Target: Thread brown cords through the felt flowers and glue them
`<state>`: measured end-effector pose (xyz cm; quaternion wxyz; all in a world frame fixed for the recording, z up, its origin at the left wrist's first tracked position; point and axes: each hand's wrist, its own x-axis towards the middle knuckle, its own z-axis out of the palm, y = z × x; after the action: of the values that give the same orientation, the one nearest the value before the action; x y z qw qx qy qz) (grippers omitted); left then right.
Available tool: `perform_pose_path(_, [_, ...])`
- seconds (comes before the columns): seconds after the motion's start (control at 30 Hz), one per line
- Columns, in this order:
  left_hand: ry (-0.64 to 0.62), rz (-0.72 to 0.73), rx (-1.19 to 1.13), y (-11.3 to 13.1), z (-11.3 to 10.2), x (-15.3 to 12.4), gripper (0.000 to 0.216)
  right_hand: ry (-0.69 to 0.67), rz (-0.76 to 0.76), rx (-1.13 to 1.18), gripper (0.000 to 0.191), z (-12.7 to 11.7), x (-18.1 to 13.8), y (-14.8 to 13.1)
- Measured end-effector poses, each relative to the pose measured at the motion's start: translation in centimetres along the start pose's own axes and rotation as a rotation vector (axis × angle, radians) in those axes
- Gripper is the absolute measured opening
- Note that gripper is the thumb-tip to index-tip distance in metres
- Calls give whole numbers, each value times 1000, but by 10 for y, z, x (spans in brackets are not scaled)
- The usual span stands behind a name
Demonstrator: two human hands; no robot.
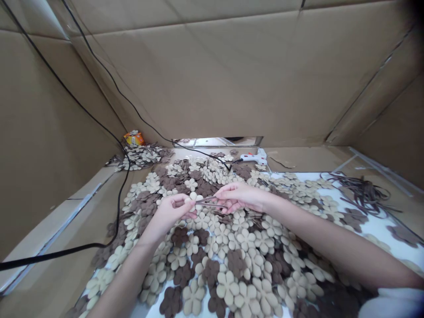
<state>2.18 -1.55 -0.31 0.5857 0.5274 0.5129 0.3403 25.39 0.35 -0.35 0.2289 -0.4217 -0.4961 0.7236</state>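
Above a spread of beige and brown flower shapes, my left hand pinches one end of a thin brown strap with light stitching. The strap is bent into a narrow loop between my hands. My right hand has its fingers closed on the other end. A beige flower shows right at my left fingertips; whether it is held or lies behind them I cannot tell. Under and around both hands lie overlapping beige flowers and brown flowers.
A white glue gun lies at the back. Dark straps are heaped at the right. An orange packet stands by a flower pile at back left. Black cable runs down the left; cardboard walls enclose the surface.
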Motion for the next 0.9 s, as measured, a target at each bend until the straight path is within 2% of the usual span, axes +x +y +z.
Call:
perform_pose_path(0.33, [22, -55, 27, 2, 2, 0, 32, 14, 91, 142, 18, -9, -5, -3])
perform_pose_path(0.53, [9, -46, 59, -2, 0, 2, 32, -23, 115, 192, 21, -10, -11, -7])
perform_pose_path(0.9, [-3, -42, 81, -3, 0, 2, 32, 8, 33, 146, 19, -8, -12, -2])
